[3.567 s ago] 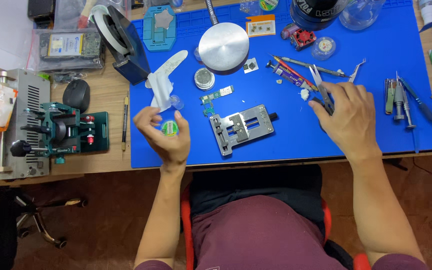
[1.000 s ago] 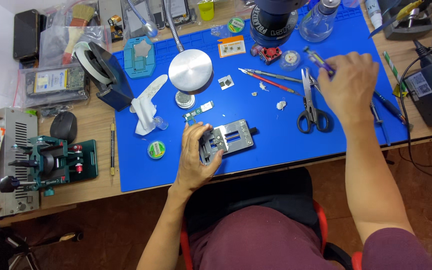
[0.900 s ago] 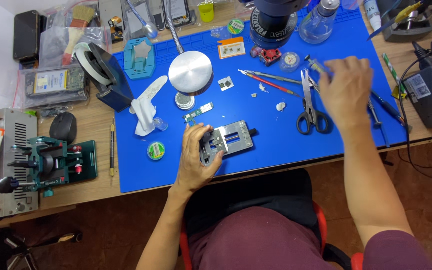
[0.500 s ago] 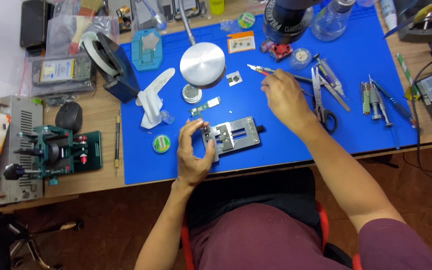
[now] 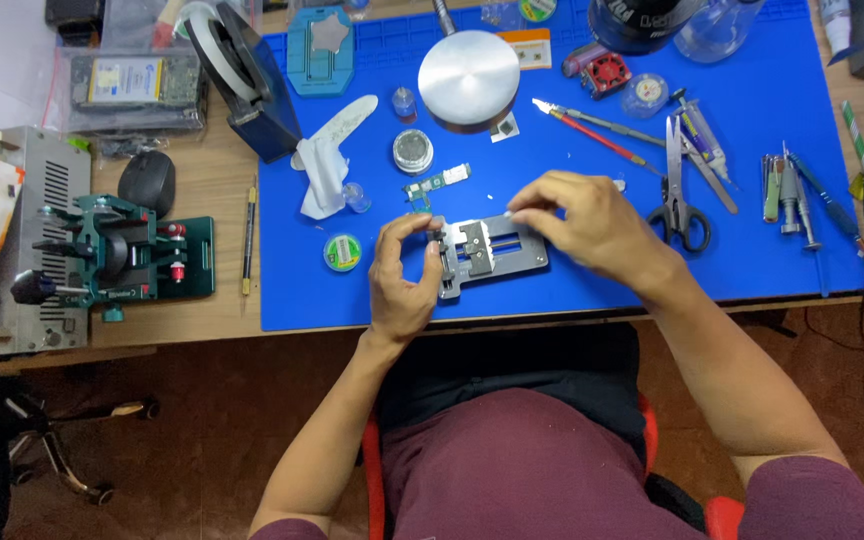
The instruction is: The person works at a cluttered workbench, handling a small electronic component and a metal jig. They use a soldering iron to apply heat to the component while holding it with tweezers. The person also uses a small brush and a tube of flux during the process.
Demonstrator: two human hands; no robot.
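The grey metal board-holder clamp (image 5: pixel 489 258) lay on the blue silicone work mat (image 5: pixel 752 240), near its front edge. The left hand (image 5: pixel 402 280) curled around the clamp's left end, fingers (image 5: pixel 414 222) pinching it. The right hand (image 5: pixel 587 222) hovered just over the clamp's right side, fingers pinched on a tiny pale piece, too small to identify. Black-handled scissors (image 5: pixel 679 190) lay just right of the clamp.
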